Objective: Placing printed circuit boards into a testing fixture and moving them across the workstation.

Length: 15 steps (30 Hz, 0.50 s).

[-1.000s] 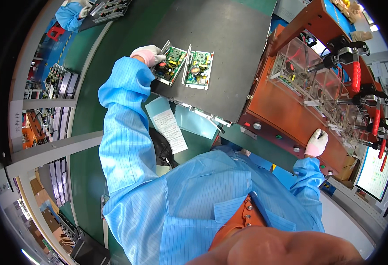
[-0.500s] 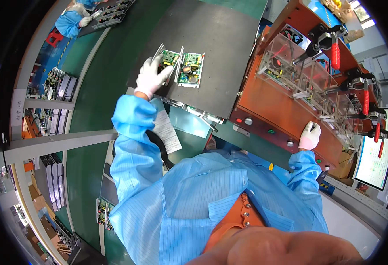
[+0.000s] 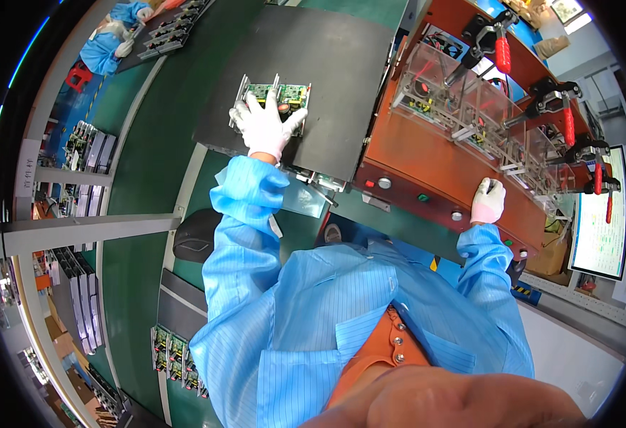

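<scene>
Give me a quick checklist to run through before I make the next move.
1. Two circuit boards side by side on the black work surface: ok.
2. Boards fully in view: not ok; the gloved left hand, fingers spread, covers part of them.
3. Left hand's grip on either board: cannot tell; the back of the hand hides any contact.
4. Right hand apart from the red clamp handles: ok; it is near the front edge of the orange fixture.
5. Clear covers pressed tight by the clamps: cannot tell from this angle.
6. Screen beside the fixture lit: ok.
</scene>
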Each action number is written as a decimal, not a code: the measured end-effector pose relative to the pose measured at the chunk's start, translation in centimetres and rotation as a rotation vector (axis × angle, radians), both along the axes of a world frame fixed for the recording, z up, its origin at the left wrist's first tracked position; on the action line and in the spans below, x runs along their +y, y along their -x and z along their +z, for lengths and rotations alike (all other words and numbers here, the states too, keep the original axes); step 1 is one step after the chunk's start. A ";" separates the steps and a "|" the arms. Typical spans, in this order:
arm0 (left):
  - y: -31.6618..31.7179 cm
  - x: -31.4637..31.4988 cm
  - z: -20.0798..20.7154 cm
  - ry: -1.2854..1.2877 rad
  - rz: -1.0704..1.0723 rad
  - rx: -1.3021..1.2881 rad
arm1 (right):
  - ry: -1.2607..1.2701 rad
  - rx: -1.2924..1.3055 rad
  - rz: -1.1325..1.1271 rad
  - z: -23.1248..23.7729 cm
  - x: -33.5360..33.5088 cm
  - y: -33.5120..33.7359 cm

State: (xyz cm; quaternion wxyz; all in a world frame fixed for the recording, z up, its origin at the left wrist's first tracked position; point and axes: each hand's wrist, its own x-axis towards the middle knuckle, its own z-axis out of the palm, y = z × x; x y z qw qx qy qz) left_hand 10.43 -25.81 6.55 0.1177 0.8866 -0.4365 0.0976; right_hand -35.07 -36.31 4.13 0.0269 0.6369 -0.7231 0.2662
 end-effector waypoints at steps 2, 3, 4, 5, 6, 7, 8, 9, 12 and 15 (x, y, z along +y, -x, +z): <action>0.4 -0.4 -1.0 0.021 0.011 -0.025 | 0.001 0.003 -0.002 -0.2 -0.2 0.1; 0.3 -0.6 -1.6 0.043 0.016 -0.048 | 0.013 0.016 -0.006 -0.4 -0.3 0.2; 0.1 -0.8 -2.0 0.065 0.022 -0.073 | 0.025 0.028 -0.010 -0.6 -0.4 0.2; -0.1 -0.8 -2.3 0.087 0.027 -0.097 | 0.037 0.040 -0.014 -0.8 -0.4 0.3; -0.3 -0.8 -2.7 0.108 0.034 -0.122 | 0.048 0.051 -0.016 -0.8 -0.4 0.3; -0.4 -0.8 -2.6 0.110 0.031 -0.124 | 0.049 0.049 -0.019 -0.8 -0.4 0.4; -0.5 -0.7 -2.5 0.112 0.012 -0.102 | 0.050 0.051 -0.018 -0.8 -0.4 0.4; -0.5 -0.5 -2.5 0.114 -0.008 -0.080 | 0.050 0.053 -0.016 -0.8 -0.5 0.5; -0.7 -0.2 -2.2 0.125 -0.046 -0.041 | 0.058 0.051 -0.013 -0.7 -0.5 0.5; -0.7 0.1 -1.9 0.050 -0.041 -0.050 | 0.080 0.059 0.001 -0.6 -0.3 0.4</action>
